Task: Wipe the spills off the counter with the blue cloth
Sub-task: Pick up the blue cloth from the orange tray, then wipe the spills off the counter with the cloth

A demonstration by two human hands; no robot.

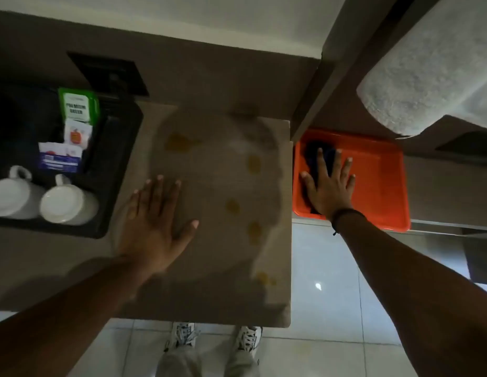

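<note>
Centre of frame: counter (209,295) with yellow spills (179,142); left hand (155,227) flat, fingers spread. Right of frame: orange tray (381,186) holding blue cloth (314,156); right hand (329,186) spread open over it.

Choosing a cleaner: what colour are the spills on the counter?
Yellowish-orange spills on the tan counter, seen in the head view.

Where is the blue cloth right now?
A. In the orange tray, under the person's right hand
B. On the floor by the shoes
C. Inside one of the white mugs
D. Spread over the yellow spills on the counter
A: the blue cloth lies in the orange tray, with the right hand spread over it, while the yellow spills on the counter are uncovered.
</note>
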